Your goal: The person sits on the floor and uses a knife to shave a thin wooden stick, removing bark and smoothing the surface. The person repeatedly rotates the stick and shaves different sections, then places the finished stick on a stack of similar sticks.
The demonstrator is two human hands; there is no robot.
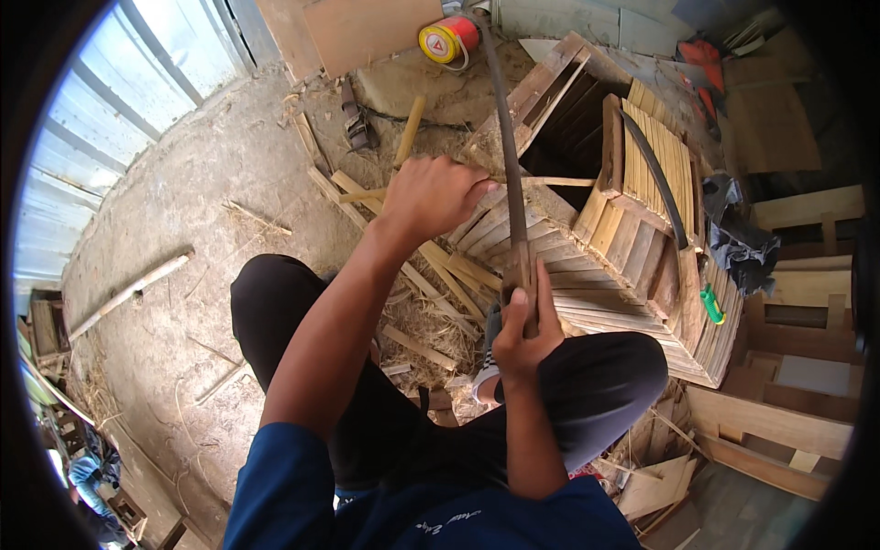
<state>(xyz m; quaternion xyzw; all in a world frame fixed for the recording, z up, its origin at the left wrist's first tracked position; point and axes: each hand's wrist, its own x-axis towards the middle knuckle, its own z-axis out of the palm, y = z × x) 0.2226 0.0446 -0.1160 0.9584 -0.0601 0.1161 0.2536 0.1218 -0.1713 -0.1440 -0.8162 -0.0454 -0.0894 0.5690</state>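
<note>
Two hands are working on one big slatted bamboo frame here, so I'm using that frame as the anchor for everything.

Way off to the frame's left, a pale stick is lying loose on the dirt floor, well apart from the action. Closer in, still left of the frame, cut strips are piling up in the shavings between the person's knees.

The left hand is pressing down on the frame's near-left corner, fingers curled together over a thin strip that's running across the frame's dark opening. It's gripping there, not just resting, as far as I can tell.

Right in front of the frame, the right hand is holding the wooden handle of a long dark blade, fingers clamped tight round it, thumb up along the handle. The blade is standing nearly upright, leaning across the frame's left edge, tip reaching up toward a yellow and red tape reel beyond the frame.

On the frame's right side, a curved dark strap is lying over the slats, and a small green tool is sitting at its lower right edge.

Progress-wise I'd guess it's well along: most slats are sitting in neat rows already, but the top is gaping open and loose strips are waiting, so there's fitting left.
</note>
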